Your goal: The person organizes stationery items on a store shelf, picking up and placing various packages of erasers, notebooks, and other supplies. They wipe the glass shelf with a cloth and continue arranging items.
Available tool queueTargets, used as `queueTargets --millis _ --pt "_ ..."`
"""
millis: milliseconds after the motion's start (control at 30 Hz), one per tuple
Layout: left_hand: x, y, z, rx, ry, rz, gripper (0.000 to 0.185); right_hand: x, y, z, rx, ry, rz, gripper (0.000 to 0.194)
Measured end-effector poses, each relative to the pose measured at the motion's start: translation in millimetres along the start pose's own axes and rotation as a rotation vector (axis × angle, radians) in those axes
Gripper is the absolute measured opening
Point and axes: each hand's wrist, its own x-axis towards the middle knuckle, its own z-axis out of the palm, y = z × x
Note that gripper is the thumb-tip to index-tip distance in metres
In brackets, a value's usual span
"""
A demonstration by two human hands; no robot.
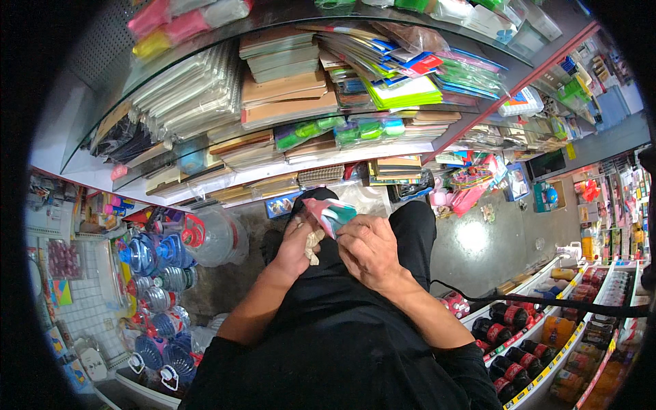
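Observation:
In front of my lap, both hands hold a small pink, white and teal packet (332, 214) that looks like glossy paper or plastic. My left hand (297, 245) grips its left side and also has a crumpled beige cloth or tissue (313, 245) pressed in the fingers. On the packet's lower right edge, the fingers and thumb of my right hand (369, 248) are closed. What the packet contains cannot be seen. Black trousers (416, 230) show just behind the hands.
Ahead stand glass shelves stacked with notebooks (287, 97) and plastic-wrapped folders (405, 92). Large water bottles (164, 297) crowd the floor at left, beside a big clear jug (218, 238). At right are racks of soft drink bottles (512, 320) and a black cable (543, 303).

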Motion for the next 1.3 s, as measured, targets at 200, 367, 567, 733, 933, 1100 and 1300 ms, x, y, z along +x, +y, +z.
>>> queueTargets --millis 200,367,567,733,933,1100,1300 --pt "-7.9 -10.1 21.2 -0.513 -0.061 -0.368 0.071 -14.9 -1.0 5.6 0.121 0.038 0.074 0.036" --pt "-2.7 -9.3 34.7 -0.424 0.084 -0.397 0.060 -21.0 -0.9 -2.9 0.145 -0.014 0.167 0.034" --pt "2.7 -14.3 16.0 -0.609 -0.271 -0.475 0.051 -17.7 0.3 -14.6 -0.010 -0.022 0.147 0.033" --pt "2.7 -24.6 17.6 -0.392 0.018 -0.268 0.053 -16.2 -0.5 -8.9 0.059 -0.061 0.400 0.023" --pt "-2.6 -13.9 26.6 -0.547 -0.345 -0.208 0.075 -26.9 -7.2 -8.7 0.119 -0.241 0.162 0.013" --pt "-2.3 -5.7 25.2 -0.430 -0.390 -0.140 0.068 -40.8 -15.6 -13.1 0.399 -0.058 0.097 0.014" --pt "-10.0 -19.4 25.5 -0.295 -0.233 -0.062 0.061 -39.8 -7.6 -2.9 0.017 -0.011 0.502 0.052"
